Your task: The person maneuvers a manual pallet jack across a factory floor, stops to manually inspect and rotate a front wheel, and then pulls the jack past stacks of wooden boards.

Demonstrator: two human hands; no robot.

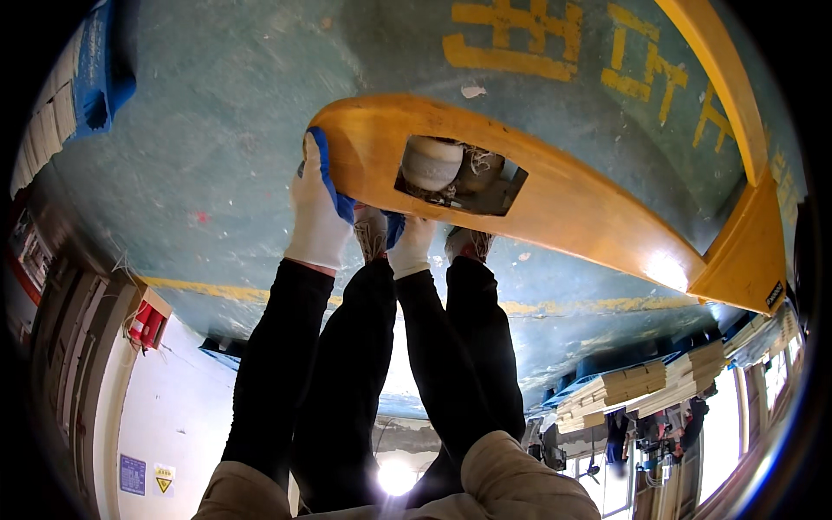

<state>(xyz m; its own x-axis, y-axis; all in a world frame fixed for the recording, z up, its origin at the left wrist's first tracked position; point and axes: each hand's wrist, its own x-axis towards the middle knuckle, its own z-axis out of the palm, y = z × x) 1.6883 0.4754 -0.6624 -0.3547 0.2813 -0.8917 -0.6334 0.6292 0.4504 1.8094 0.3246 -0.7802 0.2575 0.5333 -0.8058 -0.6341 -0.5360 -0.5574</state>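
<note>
A yellow pallet-truck fork (563, 204) lies over the green painted floor (217, 130). An opening in the fork shows a white roller wheel (431, 162). My left hand (317, 208), in a white glove with a blue palm, is wrapped around the fork's rounded tip. My right hand (410, 245), gloved the same, grips the fork's lower edge just beside it. Both black sleeves reach down to the fork. My two shoes (373, 232) stand close behind the hands, partly hidden by them.
A second yellow fork (719, 78) runs along the right and joins the first at a yellow block (745, 251). Yellow markings are painted on the floor. Stacked boards on blue pallets (641, 386) stand at the right, more stacks (87, 78) at the upper left, a red box (147, 322) at the left.
</note>
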